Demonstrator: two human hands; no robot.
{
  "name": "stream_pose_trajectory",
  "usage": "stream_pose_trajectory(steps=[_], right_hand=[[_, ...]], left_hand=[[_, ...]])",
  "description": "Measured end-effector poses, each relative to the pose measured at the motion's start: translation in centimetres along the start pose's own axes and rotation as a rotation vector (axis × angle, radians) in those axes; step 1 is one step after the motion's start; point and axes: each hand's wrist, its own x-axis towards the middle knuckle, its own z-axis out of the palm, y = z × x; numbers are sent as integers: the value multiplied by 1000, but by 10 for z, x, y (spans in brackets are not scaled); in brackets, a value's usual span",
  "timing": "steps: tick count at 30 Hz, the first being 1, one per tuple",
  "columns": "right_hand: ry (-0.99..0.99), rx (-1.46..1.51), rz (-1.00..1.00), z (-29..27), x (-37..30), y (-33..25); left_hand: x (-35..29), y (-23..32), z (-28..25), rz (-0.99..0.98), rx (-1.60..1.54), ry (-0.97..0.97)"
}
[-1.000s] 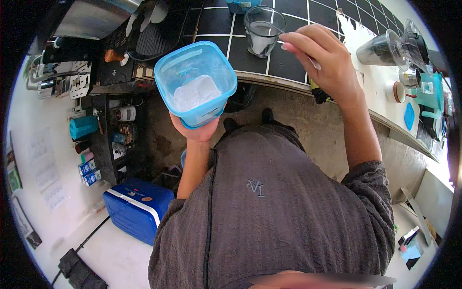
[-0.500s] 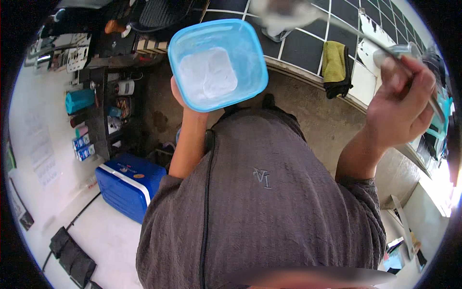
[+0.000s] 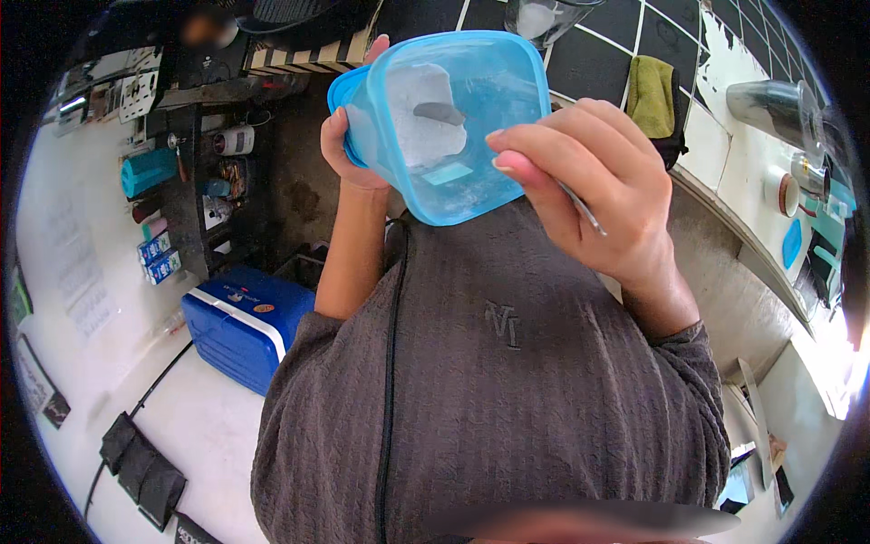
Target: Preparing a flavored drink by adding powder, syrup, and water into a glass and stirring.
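Observation:
A translucent blue plastic tub (image 3: 521, 68) is tilted toward me, with white powder (image 3: 421, 136) heaped against its far-left inside. My left hand (image 3: 349, 154) grips the tub from its left side, fingers and thumb wrapped about it. A metal spoon (image 3: 439, 113) has its bowl inside the tub at the powder. My right hand (image 3: 603, 181) pinches the spoon over the tub's right rim; part of the handle sticks out below the fingers. Beyond the tub, a clear glass (image 3: 553, 18) with something white in it stands on the dark tiled counter, partly cut off by the frame.
A green and black cloth (image 3: 652, 100) hangs at the counter's edge. To the right are a metal tumbler (image 3: 770, 109), a white cup (image 3: 784, 192) and a blue lid (image 3: 792, 243). A blue cooler box (image 3: 240, 331) stands left, below dark shelves (image 3: 195, 181).
My right hand has come left and down from the counter, bringing the spoon from above the glass into the tub. The tub has shifted right and tipped further.

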Motion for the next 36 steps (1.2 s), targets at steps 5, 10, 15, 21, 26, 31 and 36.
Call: stream_pose_trajectory(steps=[5,10,15,21,26,31,36], right_hand=[[107,72,87,18,-7,7],[156,162,296,24,-14,6],[184,181,343,29,-17,3],[162,310,551,28,-17,0],[246,435,652,34,-21,5],[315,477,695,30,-20,5],[317,428,625,23,-21,6]], left_hand=[[-4,0,-14,93,25,-110],[-6,6,-15,60,-45,-151],[-8,8,-13,94,93,-16],[-10,7,-5,94,172,13],[-13,7,-8,77,231,76],[-16,1,-13,59,157,47],[-17,-1,-23,18,53,67]])
